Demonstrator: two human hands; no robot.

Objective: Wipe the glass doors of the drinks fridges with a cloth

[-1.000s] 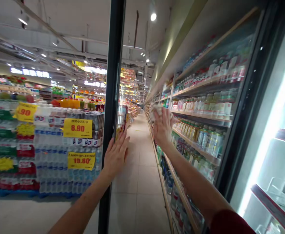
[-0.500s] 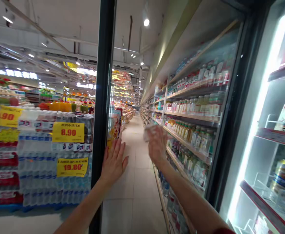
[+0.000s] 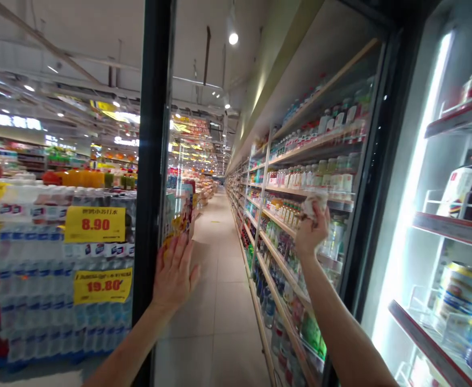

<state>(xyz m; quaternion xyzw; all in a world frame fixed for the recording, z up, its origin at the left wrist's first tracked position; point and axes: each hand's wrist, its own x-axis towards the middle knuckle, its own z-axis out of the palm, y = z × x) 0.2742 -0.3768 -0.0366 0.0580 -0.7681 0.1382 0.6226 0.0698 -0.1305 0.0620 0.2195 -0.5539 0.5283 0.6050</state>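
A glass door (image 3: 220, 301) in a black frame (image 3: 154, 134) stands open before me, and the aisle shows through it. My left hand (image 3: 175, 271) lies with fingers stretched against the glass, close beside the frame's left bar. My right hand (image 3: 312, 231) is raised at the right part of the pane, fingers closed around a crumpled whitish cloth (image 3: 315, 204). The cloth is at the glass; some of it is hidden by the fingers, and whether it is fabric or paper I cannot tell.
At right, a lit cooler (image 3: 433, 177) holds cans (image 3: 464, 290) and cartons on wire-fronted shelves. Beyond the glass, long shelves of bottles (image 3: 312, 174) line the aisle floor (image 3: 209, 236). Stacked packs of bottled water (image 3: 38, 301) with yellow price signs (image 3: 94, 224) stand at left.
My right hand has moved right and slightly up across the glass with the cloth. My left hand stays flat by the frame. The view has shifted slightly.
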